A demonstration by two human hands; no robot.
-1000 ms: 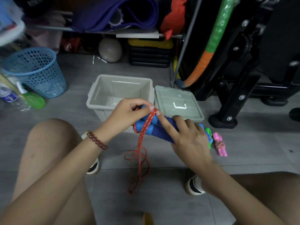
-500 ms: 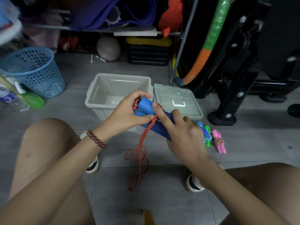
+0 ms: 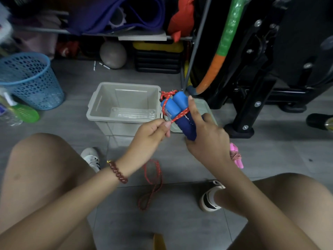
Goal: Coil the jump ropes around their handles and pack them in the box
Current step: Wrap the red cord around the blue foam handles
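Above the floor, just right of the open grey plastic box [image 3: 124,107], we see our right hand [image 3: 207,139] gripping the paired blue foam handles [image 3: 175,109], long axis tilted, tops pointing away and leftward; our left hand [image 3: 149,134] pinches the red braided rope [image 3: 180,115] crossing them.

Box [image 3: 124,107] left of lid [image 3: 205,109], handles [image 3: 177,110] held between them, basket [image 3: 30,80] far left

The handles [image 3: 178,103] are blue, the rope [image 3: 181,115] red flecked with white. Box [image 3: 117,128] and lid [image 3: 204,107] are pale grey-beige. The second rope [image 3: 237,157] has pink handles and red-and-white cord. The basket [image 3: 30,82] is light blue, dotted with holes; the bracelet [image 3: 118,171] dark red beads; the hoop [image 3: 228,27] green and orange; the floor [image 3: 270,159] grey tile
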